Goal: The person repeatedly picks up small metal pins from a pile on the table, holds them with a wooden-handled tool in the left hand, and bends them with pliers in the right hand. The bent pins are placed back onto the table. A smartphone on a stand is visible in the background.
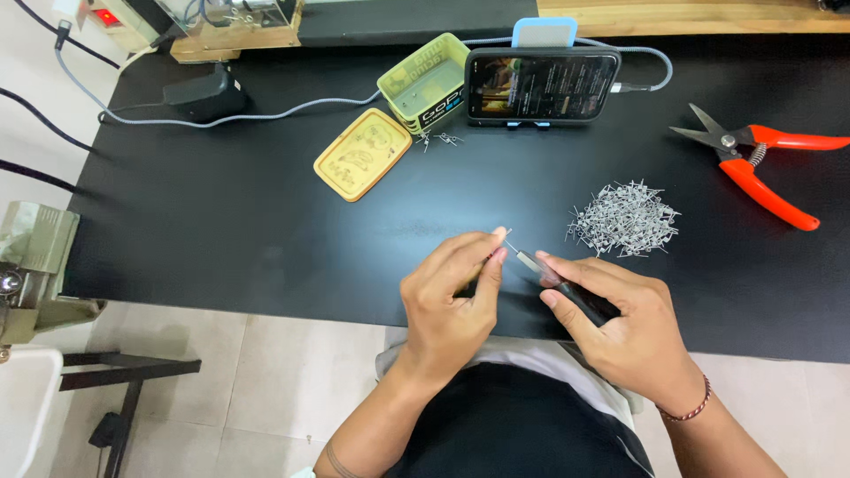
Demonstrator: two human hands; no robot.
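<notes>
One thin metal pin sits pinched between my left hand thumb and forefinger, just above the black table. My right hand fingers grip dark tweezers closed near it; I'd keep both steady and meet squarely. It looks silvery, straight, tiny.

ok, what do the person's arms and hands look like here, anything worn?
Both hands are bare, no gloves. The right hand has a thin reddish-brown beaded bracelet at the wrist. The left hand wears nothing; a dark mark, possibly a tattoo, shows low on that forearm. No sleeves reach the forearms. The nails are short.
</notes>
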